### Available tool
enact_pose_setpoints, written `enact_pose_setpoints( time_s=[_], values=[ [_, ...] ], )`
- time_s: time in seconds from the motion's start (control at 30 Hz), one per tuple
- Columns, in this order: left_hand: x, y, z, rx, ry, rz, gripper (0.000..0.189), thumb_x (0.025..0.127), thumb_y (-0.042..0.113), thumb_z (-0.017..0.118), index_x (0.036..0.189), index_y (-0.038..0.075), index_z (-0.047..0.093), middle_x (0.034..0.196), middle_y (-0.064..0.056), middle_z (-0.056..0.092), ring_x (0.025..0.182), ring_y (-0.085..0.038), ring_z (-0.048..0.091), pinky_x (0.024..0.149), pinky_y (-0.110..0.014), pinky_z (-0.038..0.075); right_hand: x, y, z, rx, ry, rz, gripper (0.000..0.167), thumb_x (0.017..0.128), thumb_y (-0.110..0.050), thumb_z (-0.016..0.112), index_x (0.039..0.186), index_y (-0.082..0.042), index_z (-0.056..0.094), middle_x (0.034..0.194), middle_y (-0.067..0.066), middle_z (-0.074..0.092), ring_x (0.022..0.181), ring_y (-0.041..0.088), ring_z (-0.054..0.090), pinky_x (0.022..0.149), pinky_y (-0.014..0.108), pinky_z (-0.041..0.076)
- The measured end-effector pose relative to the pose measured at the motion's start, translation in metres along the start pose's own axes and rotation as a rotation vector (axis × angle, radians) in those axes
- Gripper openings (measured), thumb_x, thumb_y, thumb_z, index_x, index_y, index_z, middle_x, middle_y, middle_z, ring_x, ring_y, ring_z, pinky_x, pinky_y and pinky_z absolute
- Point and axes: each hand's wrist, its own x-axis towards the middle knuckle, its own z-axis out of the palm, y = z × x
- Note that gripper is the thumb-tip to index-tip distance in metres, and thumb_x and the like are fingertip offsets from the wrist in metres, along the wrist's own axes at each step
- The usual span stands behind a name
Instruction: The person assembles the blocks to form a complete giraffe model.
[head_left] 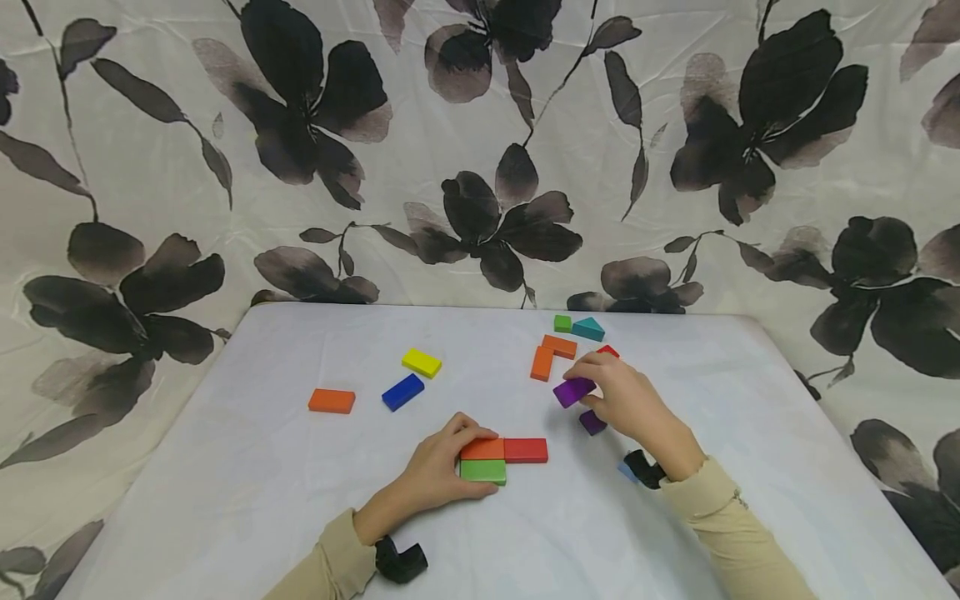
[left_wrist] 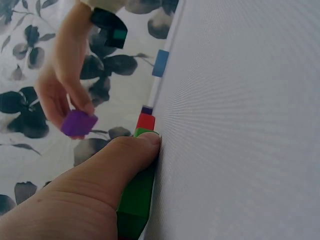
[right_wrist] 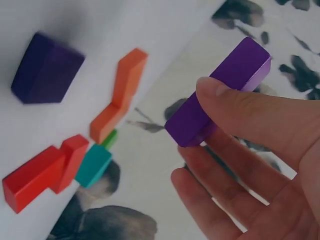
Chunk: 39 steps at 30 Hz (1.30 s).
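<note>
We're holding the purple block [head_left: 572,392] off the table [head_left: 225,500], right of and beyond the block group. We're gripping it around mid-length, likely to leave both ends clear. The group is lying flat: orange-red block [head_left: 482,450] and red block [head_left: 526,451] are meeting end to end, green block [head_left: 483,472] is sitting against the orange-red one's near side. We're clasping that pair across both rows — presumably so the seam isn't opening.

Hands: right hand [head_left: 624,400] is pinching the purple block between thumb and fingertips, outer fingers hanging loose, slightly apart. Left hand [head_left: 435,471] is spanning just the two blocks' combined width, fingers curving over the orange-red far edge, thumb pressing the green near edge.

Further out: a dark purple block [head_left: 592,422] is lying just nearer than the held one; a light blue block [head_left: 627,472] is partly hiding behind the wrist strap [head_left: 645,469]. Two orange blocks [head_left: 542,363] are lying at an angle beyond — small green cube [head_left: 562,323] and teal triangular block [head_left: 588,329] sitting behind them. Yellow block [head_left: 422,362] and blue block [head_left: 403,392] are lying close together, beyond and left of the group; a lone orange block [head_left: 332,401] is sitting farther left.
</note>
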Motion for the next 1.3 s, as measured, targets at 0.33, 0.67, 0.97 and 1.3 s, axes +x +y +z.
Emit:
enact_pose_setpoints(
  time_s=[0.33,0.67,0.97,1.3],
  values=[
    [-0.001,0.0,-0.001,0.006,0.0,0.004,0.058,0.076,0.041,0.085,0.127,0.029,0.061,0.115,0.012,0.047,0.099,-0.008,0.054,0.081,-0.03,0.046,-0.035,-0.03,0.011,0.007,-0.013,-0.05,0.035,0.076,-0.011,0.086,0.109,-0.012,0.076,0.1,0.0,0.066,0.094,0.018,0.063,0.079,0.037,0.056],
    [-0.001,0.0,-0.001,0.005,0.007,0.017,0.058,0.076,0.039,0.085,0.127,0.029,0.061,0.114,0.012,0.047,0.099,-0.008,0.054,0.082,-0.03,0.046,-0.056,-0.049,0.041,-0.005,-0.142,-0.122,0.032,0.077,-0.018,0.086,0.107,-0.011,0.076,0.096,-0.001,0.065,0.088,0.013,0.059,0.073,0.028,0.055],
    [-0.002,0.004,-0.001,-0.006,-0.022,-0.006,0.059,0.077,0.041,0.084,0.129,0.029,0.06,0.115,0.011,0.046,0.1,-0.01,0.053,0.083,-0.031,0.045,-0.063,-0.055,0.063,0.026,-0.201,-0.091,0.031,0.078,-0.017,0.085,0.106,-0.009,0.075,0.101,0.002,0.067,0.093,0.017,0.062,0.079,0.034,0.056],
    [-0.001,0.0,-0.001,0.005,-0.002,0.013,0.059,0.076,0.042,0.085,0.128,0.029,0.061,0.115,0.012,0.047,0.098,-0.008,0.054,0.082,-0.03,0.046,-0.059,-0.056,0.07,0.109,-0.125,-0.038,0.036,0.075,-0.013,0.087,0.102,-0.011,0.063,0.093,-0.004,0.057,0.079,0.009,0.058,0.071,0.028,0.054]
  ],
)
